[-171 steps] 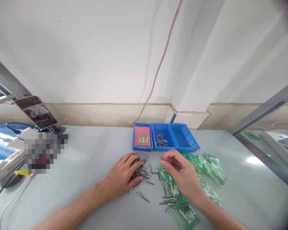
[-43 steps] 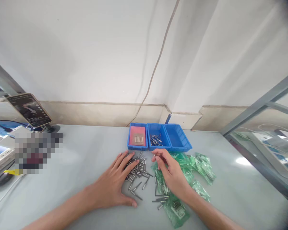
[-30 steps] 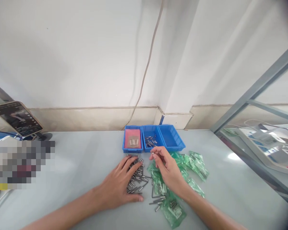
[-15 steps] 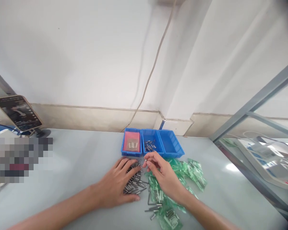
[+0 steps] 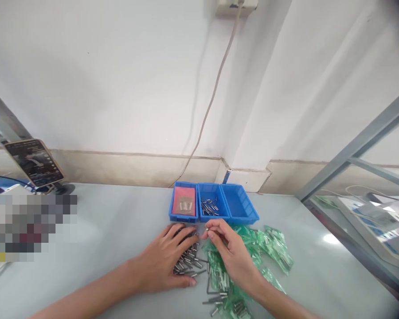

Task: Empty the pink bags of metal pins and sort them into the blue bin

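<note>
My left hand [image 5: 168,257] lies with fingers spread over a pile of small dark and shiny metal pins [image 5: 188,262], covering part of it. Just right of the pile, my right hand [image 5: 231,250] is raised a little. Its thumb and fingers pinch a small metal pin [image 5: 207,229], of which only a bright end shows. Beneath that hand lie green plastic bags [image 5: 274,246] with metal pieces inside. Several loose pins and a thin L-shaped metal piece [image 5: 208,283] rest at their left edge.
Behind the hands stand three joined blue bins: the left bin [image 5: 183,218] holds a pink sheet and a small clear packet, the middle bin [image 5: 204,189] some metal pins. The right bin [image 5: 237,204] shows its bare floor. A phone [image 5: 35,163] on a stand is at left, a metal frame [image 5: 346,159] at right.
The whole view has shifted slightly, so the table things sit a little lower and more of the wall socket shows. Both hands keep nearly the same pose and place.
</note>
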